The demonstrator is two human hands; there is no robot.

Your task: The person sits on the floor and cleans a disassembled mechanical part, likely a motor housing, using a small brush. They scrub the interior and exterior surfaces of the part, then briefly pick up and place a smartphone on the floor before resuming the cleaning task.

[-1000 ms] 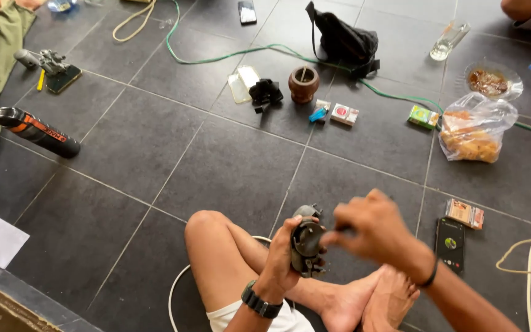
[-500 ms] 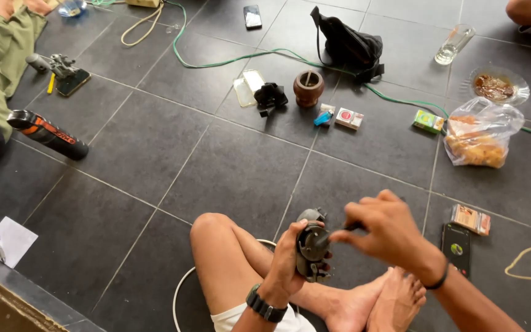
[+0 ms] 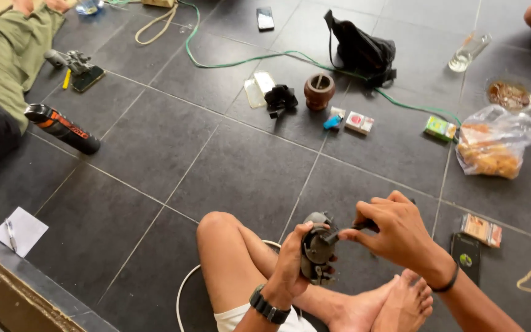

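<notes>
I am holding a dark grey metal part [image 3: 318, 255] in my left hand [image 3: 291, 267], fingers wrapped around its side, just above my crossed legs and bare feet [image 3: 394, 304]. My right hand [image 3: 394, 230] is pinching a thin dark tool [image 3: 346, 232] and is pressing its tip into the top of the part. I think the tool could be slipping off, because the part is resting only in my palm with nothing under it, and then the tip may be hitting my left fingers or my leg. A small piece could also be falling on the dark floor tiles [image 3: 228, 184], where it is hard to see. Beside my right wrist a phone [image 3: 466, 265] and a small packet [image 3: 481, 230] are lying. Farther away are a black clamp-like piece [image 3: 280, 100], a brown wooden cup [image 3: 319, 91], small boxes [image 3: 359, 122], a bag of snacks [image 3: 494, 144], a green cable [image 3: 278, 57] and a black bag [image 3: 361, 52]. Another person in green clothes [image 3: 4, 55] is lying at far left.
</notes>
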